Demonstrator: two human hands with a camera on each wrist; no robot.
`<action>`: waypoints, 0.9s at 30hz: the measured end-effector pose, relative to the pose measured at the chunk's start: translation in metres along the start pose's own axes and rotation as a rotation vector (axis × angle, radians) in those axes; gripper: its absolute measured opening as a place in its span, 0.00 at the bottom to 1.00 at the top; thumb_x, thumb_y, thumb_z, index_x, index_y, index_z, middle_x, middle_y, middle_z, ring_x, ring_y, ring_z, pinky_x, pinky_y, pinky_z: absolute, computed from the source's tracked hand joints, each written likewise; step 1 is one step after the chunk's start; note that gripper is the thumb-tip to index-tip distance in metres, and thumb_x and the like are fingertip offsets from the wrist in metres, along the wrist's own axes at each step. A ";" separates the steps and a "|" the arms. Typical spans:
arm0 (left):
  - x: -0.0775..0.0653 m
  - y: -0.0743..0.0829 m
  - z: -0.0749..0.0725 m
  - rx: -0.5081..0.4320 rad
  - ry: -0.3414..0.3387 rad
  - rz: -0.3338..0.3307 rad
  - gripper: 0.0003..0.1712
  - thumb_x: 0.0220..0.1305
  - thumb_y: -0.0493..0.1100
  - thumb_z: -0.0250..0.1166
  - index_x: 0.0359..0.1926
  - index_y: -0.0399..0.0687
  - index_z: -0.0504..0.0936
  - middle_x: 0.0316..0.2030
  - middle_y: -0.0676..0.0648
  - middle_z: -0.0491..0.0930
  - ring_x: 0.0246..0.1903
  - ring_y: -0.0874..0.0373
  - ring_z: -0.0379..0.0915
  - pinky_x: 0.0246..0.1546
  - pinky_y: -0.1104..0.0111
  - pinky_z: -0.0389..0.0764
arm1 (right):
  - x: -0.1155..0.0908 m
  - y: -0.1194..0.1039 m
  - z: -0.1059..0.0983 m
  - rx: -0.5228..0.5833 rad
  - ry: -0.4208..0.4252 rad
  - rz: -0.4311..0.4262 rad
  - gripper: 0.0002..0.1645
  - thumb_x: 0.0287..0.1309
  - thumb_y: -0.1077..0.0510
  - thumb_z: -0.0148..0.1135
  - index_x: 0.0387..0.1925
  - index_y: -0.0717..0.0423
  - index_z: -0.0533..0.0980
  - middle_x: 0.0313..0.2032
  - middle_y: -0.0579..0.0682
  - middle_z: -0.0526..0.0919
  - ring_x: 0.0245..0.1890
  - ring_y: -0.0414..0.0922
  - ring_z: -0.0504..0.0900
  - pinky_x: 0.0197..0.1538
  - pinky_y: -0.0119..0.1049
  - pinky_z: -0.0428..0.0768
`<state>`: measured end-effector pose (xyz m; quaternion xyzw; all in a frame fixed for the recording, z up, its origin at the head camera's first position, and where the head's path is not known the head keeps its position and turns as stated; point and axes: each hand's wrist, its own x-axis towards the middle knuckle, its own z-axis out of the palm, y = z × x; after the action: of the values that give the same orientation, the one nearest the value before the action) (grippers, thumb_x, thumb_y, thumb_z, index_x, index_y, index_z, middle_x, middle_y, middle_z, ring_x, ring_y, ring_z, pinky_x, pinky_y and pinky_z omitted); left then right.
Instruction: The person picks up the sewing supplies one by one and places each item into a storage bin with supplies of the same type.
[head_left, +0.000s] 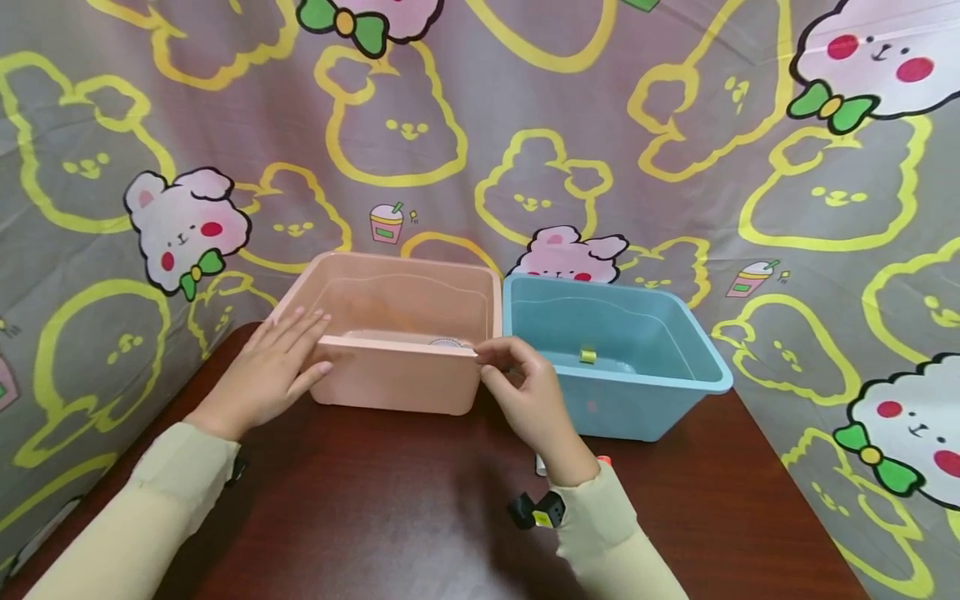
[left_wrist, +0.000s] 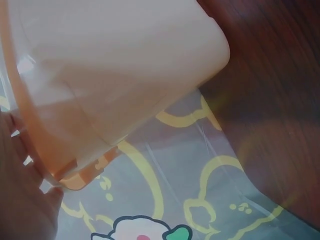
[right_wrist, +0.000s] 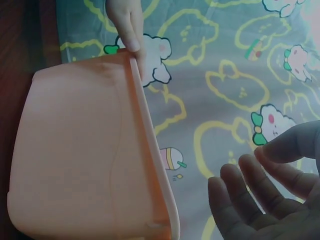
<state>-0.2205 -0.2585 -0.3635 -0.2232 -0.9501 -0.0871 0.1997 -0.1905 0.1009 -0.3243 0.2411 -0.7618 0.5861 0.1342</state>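
My left hand (head_left: 281,367) rests at the front left corner of a pink plastic bin (head_left: 397,379), its fingers extended over the rim. In the left wrist view, these fingers (left_wrist: 20,150) lie along the bin's rim (left_wrist: 65,175). Loosely bent and holding nothing, my right hand (head_left: 525,387) is by the bin's front right corner; the right wrist view shows its fingers (right_wrist: 250,195) apart from the pink bin (right_wrist: 75,150). To the right stands a blue plastic bin (head_left: 630,404), with a small yellow-green cylinder (head_left: 588,357) inside.
Part of a round patterned item (head_left: 447,342) shows inside the pink bin. A white object (head_left: 540,465) and an orange-red one (head_left: 604,459) sit on the dark wooden table (head_left: 390,500), partly hidden by my right forearm. A printed curtain (head_left: 450,108) hangs behind both bins.
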 end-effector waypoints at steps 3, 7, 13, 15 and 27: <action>0.000 -0.001 0.002 -0.007 0.015 0.004 0.39 0.75 0.54 0.57 0.76 0.35 0.61 0.74 0.35 0.61 0.75 0.35 0.48 0.77 0.47 0.39 | -0.004 0.003 -0.005 0.039 0.007 -0.016 0.11 0.65 0.69 0.59 0.48 0.65 0.81 0.44 0.62 0.84 0.43 0.55 0.83 0.46 0.33 0.84; 0.000 -0.001 0.004 -0.003 0.024 0.003 0.39 0.74 0.54 0.58 0.76 0.35 0.61 0.74 0.35 0.61 0.75 0.36 0.49 0.78 0.51 0.34 | -0.009 0.003 -0.011 0.086 0.012 0.005 0.10 0.66 0.69 0.59 0.47 0.67 0.80 0.43 0.63 0.83 0.43 0.57 0.83 0.47 0.34 0.85; 0.003 0.004 0.005 0.015 0.047 0.007 0.39 0.73 0.53 0.59 0.76 0.38 0.61 0.74 0.37 0.62 0.74 0.36 0.53 0.77 0.46 0.36 | -0.016 0.001 -0.019 0.098 0.029 0.049 0.10 0.67 0.68 0.61 0.48 0.64 0.80 0.44 0.59 0.83 0.44 0.48 0.83 0.49 0.37 0.85; 0.005 0.009 0.006 0.018 0.063 0.022 0.39 0.73 0.54 0.59 0.76 0.40 0.62 0.74 0.38 0.63 0.74 0.37 0.54 0.76 0.43 0.40 | -0.018 0.002 -0.022 0.092 0.029 0.046 0.10 0.67 0.67 0.61 0.49 0.64 0.80 0.45 0.59 0.83 0.45 0.48 0.83 0.49 0.37 0.85; 0.016 0.047 0.007 0.036 0.186 0.148 0.41 0.78 0.67 0.41 0.75 0.42 0.65 0.72 0.40 0.66 0.72 0.40 0.60 0.76 0.46 0.43 | -0.029 0.014 -0.039 0.057 0.027 0.026 0.11 0.69 0.67 0.60 0.50 0.66 0.79 0.46 0.62 0.82 0.47 0.54 0.84 0.51 0.36 0.84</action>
<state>-0.2143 -0.2096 -0.3596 -0.2799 -0.9098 -0.0757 0.2969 -0.1763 0.1468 -0.3391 0.2270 -0.7460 0.6124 0.1301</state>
